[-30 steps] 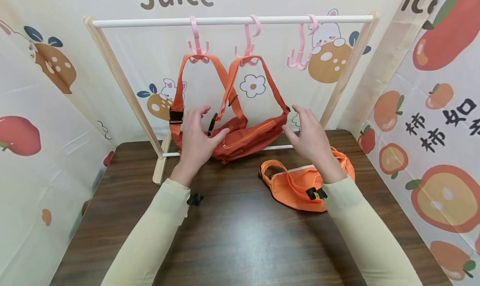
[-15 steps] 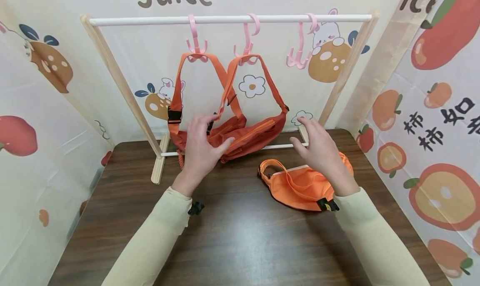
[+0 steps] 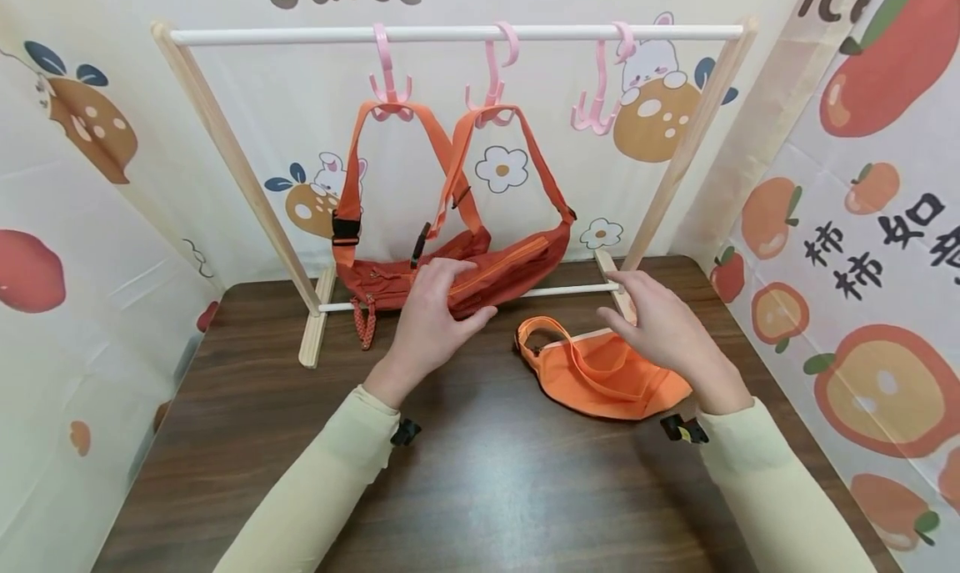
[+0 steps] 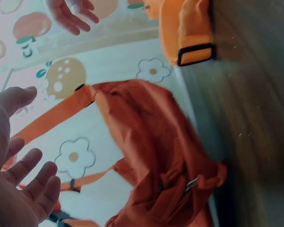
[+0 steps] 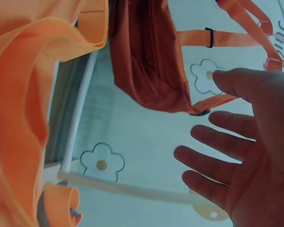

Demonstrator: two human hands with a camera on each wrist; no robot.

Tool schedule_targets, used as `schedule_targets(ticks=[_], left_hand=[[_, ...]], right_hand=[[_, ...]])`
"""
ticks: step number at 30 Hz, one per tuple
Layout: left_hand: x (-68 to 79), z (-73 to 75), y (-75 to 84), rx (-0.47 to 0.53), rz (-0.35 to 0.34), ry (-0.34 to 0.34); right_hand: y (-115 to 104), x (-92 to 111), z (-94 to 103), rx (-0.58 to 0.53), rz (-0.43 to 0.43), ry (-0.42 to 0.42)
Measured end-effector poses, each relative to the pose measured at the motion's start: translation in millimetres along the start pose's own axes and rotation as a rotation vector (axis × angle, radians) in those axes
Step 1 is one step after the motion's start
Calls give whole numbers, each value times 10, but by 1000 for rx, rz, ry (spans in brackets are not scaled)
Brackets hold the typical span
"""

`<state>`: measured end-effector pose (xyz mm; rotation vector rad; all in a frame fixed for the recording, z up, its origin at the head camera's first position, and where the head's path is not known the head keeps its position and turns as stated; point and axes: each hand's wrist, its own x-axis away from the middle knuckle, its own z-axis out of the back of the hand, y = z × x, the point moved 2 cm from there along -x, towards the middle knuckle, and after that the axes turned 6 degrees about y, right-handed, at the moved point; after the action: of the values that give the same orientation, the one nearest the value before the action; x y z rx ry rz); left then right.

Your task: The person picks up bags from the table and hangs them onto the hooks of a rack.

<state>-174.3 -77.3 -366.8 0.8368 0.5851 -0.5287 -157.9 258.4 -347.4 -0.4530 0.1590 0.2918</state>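
Observation:
Two rust-red waist bags hang overlapping from a clothes rack, the left bag (image 3: 367,281) partly behind the right bag (image 3: 525,264). Their orange straps loop over the left pink hook (image 3: 386,64) and the middle pink hook (image 3: 492,77). My left hand (image 3: 431,327) is held in front of them, fingers loosely bent and nothing in its grasp. Below the rack's right side, a bright orange waist bag (image 3: 585,381) lies on the table. My right hand (image 3: 671,331) hovers at its right end, holding nothing; the palm and relaxed fingers show in the right wrist view.
A third pink hook (image 3: 598,98) on the white rail (image 3: 300,36) carries no bag. Wooden legs (image 3: 232,164) and a low white crossbar (image 3: 570,290) make up the rack. It stands at the back of the dark wooden table (image 3: 480,490), before printed cloth walls.
Both hands have drawn back from the hanging bags, downward toward me. The right hand has also moved right, over the orange bag. The hanging bags keep their places.

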Motion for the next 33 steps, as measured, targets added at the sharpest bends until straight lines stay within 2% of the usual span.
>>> schedule_targets(ticks=[4, 9, 14, 24, 27, 33], left_hand=[[60, -155, 7, -10, -21, -90], [137, -310, 6, -28, -15, -161], [217, -347, -27, -33, 11, -194], [323, -338, -103, -30, 53, -210], [341, -337, -114, -32, 53, -209], [356, -342, -117, -46, 48, -211]], right_hand=[[95, 73, -17, 8, -17, -71], [226, 148, -79, 1, -10, -145], [349, 225, -164, 4, 18, -208], [417, 366, -492, 101, 176, -305], [417, 385, -588, 133, 239, -301], [389, 389, -697, 173, 334, -219]])
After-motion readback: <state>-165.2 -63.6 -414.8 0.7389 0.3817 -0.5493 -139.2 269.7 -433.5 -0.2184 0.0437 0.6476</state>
